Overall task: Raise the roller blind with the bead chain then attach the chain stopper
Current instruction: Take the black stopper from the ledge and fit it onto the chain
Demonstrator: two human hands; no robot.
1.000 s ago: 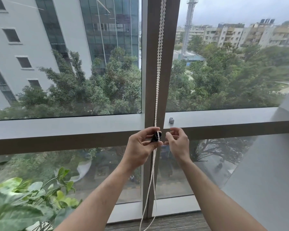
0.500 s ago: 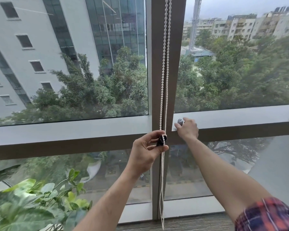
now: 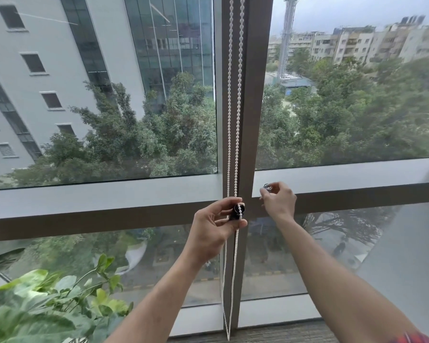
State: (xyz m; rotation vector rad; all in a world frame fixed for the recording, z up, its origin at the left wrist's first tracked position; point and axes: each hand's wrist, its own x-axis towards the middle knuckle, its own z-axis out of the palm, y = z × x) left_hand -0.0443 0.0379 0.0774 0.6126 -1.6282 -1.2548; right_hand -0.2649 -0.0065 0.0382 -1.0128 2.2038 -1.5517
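At the lower left a leafy green plant [image 3: 47,305] stands close against the window glass [image 3: 109,95], through which a grey building and trees show. A horizontal window rail [image 3: 97,194] crosses the view at mid-height and meets the brown vertical mullion [image 3: 252,95] near the centre.

In front of that mullion hangs the white bead chain [image 3: 238,107], two strands running side by side from the top edge down to a loop just above the floor [image 3: 270,332]. The left hand [image 3: 214,227] is raised to the strands a little below the rail, its thumb and fingers curled round a small black chain stopper [image 3: 238,211]. The right-hand strand of beads runs over the front of the stopper, touching it; the left strand passes just beside it, behind the fingertips. Below the hand both strands drop freely along the mullion.

To the right, past the mullion, the right hand [image 3: 279,201] reaches up to the rail, apart from the chain and the stopper. Its fingers are curled, and the thumb and forefinger pinch a small shiny metal piece [image 3: 267,186] at the face of the rail. Whether that piece is fixed to the rail or loose in the fingers cannot be told.

At the lower right corner, a bit of red plaid sleeve [image 3: 411,339] shows on the right arm.
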